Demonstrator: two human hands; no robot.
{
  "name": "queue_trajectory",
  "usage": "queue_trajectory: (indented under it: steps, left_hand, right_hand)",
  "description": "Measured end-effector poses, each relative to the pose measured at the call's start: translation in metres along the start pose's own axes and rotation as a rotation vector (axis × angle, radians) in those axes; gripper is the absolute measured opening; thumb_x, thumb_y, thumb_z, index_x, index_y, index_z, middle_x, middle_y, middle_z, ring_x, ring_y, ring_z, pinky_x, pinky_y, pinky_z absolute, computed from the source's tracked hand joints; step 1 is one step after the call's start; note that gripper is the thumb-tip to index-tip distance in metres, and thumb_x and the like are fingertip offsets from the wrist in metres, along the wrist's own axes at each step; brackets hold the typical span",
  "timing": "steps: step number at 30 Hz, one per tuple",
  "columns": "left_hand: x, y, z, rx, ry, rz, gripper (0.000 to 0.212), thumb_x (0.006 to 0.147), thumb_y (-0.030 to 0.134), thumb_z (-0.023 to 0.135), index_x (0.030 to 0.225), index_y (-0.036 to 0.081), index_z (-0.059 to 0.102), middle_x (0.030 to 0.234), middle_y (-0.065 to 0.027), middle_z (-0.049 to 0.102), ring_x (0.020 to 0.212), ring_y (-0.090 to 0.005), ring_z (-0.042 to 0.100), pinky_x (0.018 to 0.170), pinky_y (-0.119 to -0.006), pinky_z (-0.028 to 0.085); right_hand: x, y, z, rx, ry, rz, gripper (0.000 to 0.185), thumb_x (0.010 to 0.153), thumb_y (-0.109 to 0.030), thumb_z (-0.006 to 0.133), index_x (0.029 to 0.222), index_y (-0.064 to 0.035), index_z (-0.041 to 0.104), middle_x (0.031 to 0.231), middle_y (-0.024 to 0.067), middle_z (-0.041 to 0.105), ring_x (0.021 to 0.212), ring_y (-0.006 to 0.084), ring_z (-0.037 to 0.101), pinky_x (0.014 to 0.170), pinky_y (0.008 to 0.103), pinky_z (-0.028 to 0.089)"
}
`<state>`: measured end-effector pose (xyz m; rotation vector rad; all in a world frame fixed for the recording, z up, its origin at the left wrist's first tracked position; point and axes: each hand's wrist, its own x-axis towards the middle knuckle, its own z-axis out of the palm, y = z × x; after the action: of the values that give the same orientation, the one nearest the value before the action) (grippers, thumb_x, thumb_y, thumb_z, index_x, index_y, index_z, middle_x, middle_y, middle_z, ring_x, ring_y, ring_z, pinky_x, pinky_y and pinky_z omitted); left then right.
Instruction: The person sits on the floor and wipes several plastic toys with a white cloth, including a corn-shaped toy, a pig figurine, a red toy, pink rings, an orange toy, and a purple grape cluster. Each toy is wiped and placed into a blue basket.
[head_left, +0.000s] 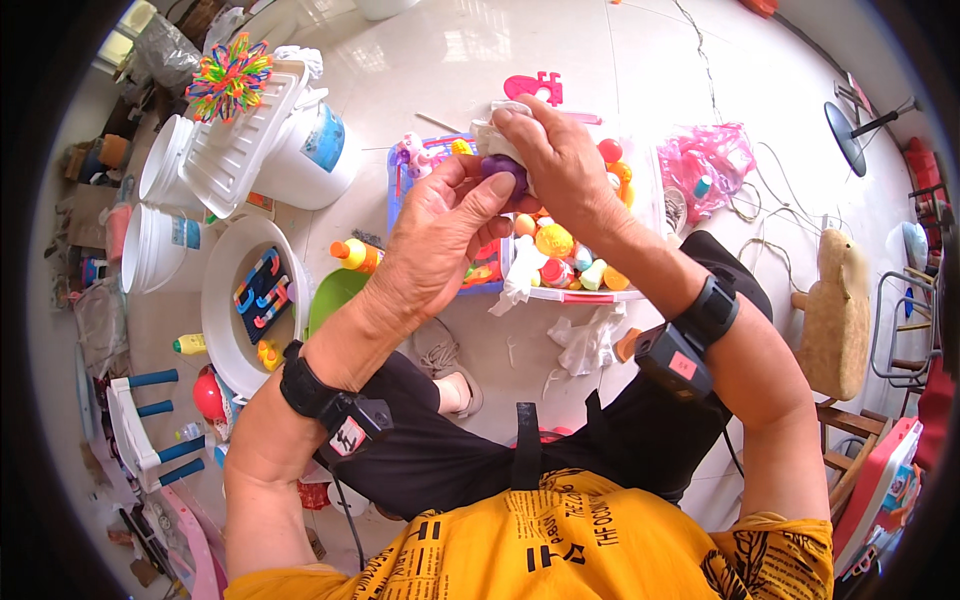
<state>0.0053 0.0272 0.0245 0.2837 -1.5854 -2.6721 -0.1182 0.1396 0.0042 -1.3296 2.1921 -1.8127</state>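
Note:
My left hand (442, 225) holds a small purple object (504, 171), probably a toy, between thumb and fingers. Over it my right hand (551, 154) presses a white cloth (491, 139) against its upper side. Both hands are above a blue plastic basket (395, 187) and a clear tray with a pale rim (600, 295) full of small toys. In the tray lie an orange ball (554, 241), a red ball (610, 150) and other coloured pieces. A second white cloth (527, 262) hangs over the tray's near left corner. The purple object's lower part is covered by my fingers.
At the left stand a white tub (214, 300) with toys, white buckets (300, 161) and a green bowl (334, 292). An orange-capped yellow bottle (356, 255) is beside the bowl. A pink plastic bag (709, 169) lies right of the tray; a crumpled white cloth (589, 341) lies nearer me.

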Motion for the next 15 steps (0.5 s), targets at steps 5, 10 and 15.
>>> queue_trajectory:
  steps: [5,10,15]
  left_hand:
    - [-0.002,-0.002,0.0,0.537,0.045,0.243,0.038,0.097,0.013,0.065,0.13,0.001,0.052,0.109,-0.0072,0.064,0.096,-0.0141,0.064,0.077,-0.023,0.051]
    - [-0.012,0.019,-0.014,0.36,-0.057,0.147,0.05,0.096,0.021,0.067,0.137,0.001,0.047,0.112,-0.0109,0.063,0.095,-0.016,0.065,0.074,-0.023,0.053]
    - [-0.018,0.031,-0.021,0.16,-0.061,0.126,0.057,0.094,0.027,0.068,0.139,0.002,0.044,0.123,-0.0195,0.061,0.097,-0.0197,0.067,0.071,-0.024,0.055]
  right_hand:
    - [0.01,0.012,-0.007,-0.037,-0.138,0.35,0.038,0.099,-0.032,0.046,0.113,-0.0014,0.063,0.08,0.0208,0.067,0.078,0.0271,0.071,0.06,0.0368,0.053]
    - [0.014,0.008,-0.023,0.578,-0.084,1.033,0.036,0.104,-0.034,0.04,0.113,-0.0047,0.059,0.084,0.0114,0.064,0.061,0.0143,0.061,0.04,0.027,0.04]
    - [0.009,-0.008,-0.03,0.838,0.182,1.057,0.032,0.104,-0.032,0.042,0.113,-0.0066,0.059,0.092,0.0086,0.063,0.065,0.0137,0.056,0.051,0.0276,0.047]
